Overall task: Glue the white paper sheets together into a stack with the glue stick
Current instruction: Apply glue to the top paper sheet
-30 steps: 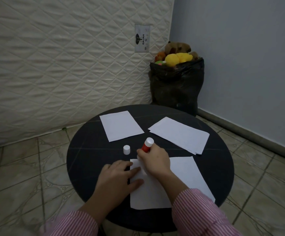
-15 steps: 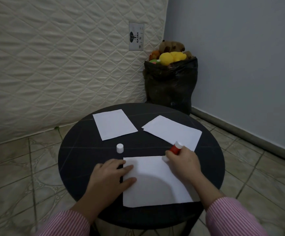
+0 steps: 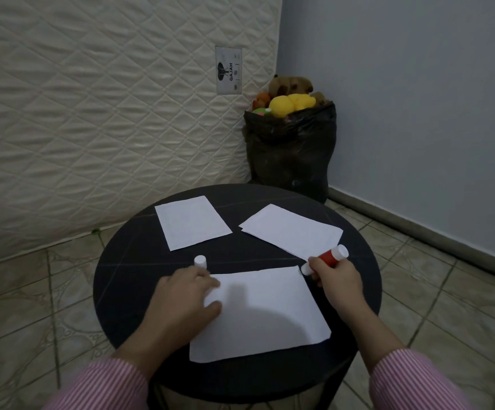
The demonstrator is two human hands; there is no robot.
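Home, prob. a spare or storage rm: quilted mattress (image 3: 107, 113) stood upright against the wall w/ a "GAJAH" label (image 3: 229, 71), black bin bag (image 3: 290, 152) stuffed w/ plush toys (image 3: 287, 97) in the corner, tiled floor (image 3: 33, 291), small round black bench (image 3: 128, 279).

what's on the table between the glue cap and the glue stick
In the head view, only bare black table separates the white cap from the glue stick in the right hand; the near sheet's top edge runs just below.
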